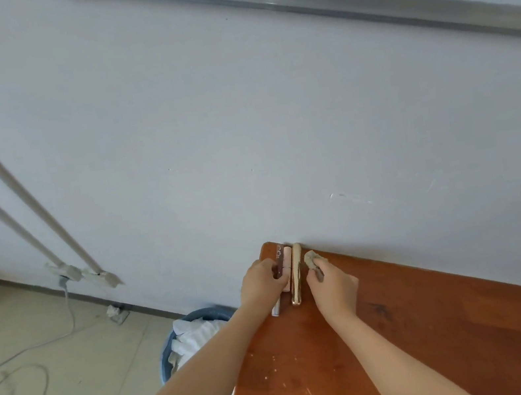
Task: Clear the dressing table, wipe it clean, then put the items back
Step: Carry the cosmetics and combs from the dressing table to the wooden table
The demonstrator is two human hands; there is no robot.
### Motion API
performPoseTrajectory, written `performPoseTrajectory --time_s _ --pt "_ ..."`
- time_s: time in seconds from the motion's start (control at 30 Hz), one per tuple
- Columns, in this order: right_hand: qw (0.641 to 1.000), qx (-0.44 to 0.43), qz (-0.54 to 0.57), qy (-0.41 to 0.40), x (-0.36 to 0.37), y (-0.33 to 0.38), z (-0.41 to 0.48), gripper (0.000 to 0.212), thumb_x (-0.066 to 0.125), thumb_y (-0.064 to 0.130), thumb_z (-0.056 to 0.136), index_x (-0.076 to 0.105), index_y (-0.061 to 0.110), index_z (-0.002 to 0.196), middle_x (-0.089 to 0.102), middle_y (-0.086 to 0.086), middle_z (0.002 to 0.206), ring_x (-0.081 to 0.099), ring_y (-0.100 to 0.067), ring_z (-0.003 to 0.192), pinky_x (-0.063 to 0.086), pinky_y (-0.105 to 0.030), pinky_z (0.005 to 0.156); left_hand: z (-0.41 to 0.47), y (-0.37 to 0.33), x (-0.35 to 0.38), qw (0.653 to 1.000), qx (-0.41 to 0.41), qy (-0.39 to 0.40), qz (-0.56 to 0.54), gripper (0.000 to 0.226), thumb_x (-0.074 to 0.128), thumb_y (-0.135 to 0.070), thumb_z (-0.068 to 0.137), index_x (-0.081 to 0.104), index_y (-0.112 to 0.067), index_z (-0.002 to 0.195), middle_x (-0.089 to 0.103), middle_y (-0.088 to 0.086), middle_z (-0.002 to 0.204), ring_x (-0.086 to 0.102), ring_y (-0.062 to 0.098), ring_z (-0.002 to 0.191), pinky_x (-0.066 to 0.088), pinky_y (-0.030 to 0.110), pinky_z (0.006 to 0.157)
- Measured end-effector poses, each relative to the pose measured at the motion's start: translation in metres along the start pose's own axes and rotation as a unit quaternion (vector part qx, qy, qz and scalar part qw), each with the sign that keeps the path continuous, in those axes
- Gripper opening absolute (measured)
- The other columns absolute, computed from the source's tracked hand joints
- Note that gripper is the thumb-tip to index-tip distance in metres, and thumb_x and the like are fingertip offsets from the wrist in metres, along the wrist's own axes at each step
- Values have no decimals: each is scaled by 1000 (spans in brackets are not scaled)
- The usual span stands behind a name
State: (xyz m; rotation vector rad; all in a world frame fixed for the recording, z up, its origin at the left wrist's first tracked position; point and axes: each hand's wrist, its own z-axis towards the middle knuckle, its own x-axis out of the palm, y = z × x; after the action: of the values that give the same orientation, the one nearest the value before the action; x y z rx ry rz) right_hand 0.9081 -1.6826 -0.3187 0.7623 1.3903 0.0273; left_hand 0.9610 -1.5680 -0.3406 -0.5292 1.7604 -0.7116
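forearms [194, 383] cut off; left hand [262, 284] pinches a half-hidden dark tube [279, 258], right hand [333, 285] grips a grey cloth [312, 262].

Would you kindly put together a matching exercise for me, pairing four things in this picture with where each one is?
Things:
1. gold tube
2. grey cloth
3. blue bin
4. maroon tube

Places:
a. on the floor beside the table
b. gripped in the right hand
c. lying on the table between the two hands
d. held by the left hand

Pairs: 1-c; 2-b; 3-a; 4-d
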Motion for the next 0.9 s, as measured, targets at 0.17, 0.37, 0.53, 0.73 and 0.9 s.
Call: performPoseTrajectory --time_s 0.17,0.37,0.53,0.73,0.9 --pt "997 -43 -31 -57 5 -9 8 4 66 8 75 68 7 78 67 -8 82 56 -32 89 38 -38 75 -1 0 1 1000 -1 -4 -6 34 55 -28 86 36 -23 59 38 -8 66 43 14 68 28 16 50" --pt "992 -78 -100 -24 19 -10 6 13 67 15 77 72 8 87 62 -11 118 48 -34 118 42 -45 88 -4 -1 2 1000 7 -18 18 28 52 -36 88 59 -9 89 51 4 96 52 20 84 43 28 69" --pt "996 -72 -56 24 20 -14 3 35 42 27 91 67 7 106 49 -11 134 34 -30 131 32 -44 101 -4 3 4 988 55 -46 136 35 46 -39 90 62 -11 103 49 3 120 37 22 115 32 29 90" --pt "991 -105 -75 24 11 -23 -1 37 49 27 91 57 11 123 45 -17 137 34 -34 132 30 -47 105 -7 12 5 981 96 -41 165 42 37 -41 94 51 -17 125 44 -1 136 31 22 128 27 34 101" --pt "966 -168 -191 38 -4 -35 -3 47 36 40 83 64 16 113 59 -15 123 53 -34 117 45 -48 90 -19 21 -1 964 156 -31 215 63 19 -47 83 53 -13 124 54 4 130 52 28 116 46 41 90"
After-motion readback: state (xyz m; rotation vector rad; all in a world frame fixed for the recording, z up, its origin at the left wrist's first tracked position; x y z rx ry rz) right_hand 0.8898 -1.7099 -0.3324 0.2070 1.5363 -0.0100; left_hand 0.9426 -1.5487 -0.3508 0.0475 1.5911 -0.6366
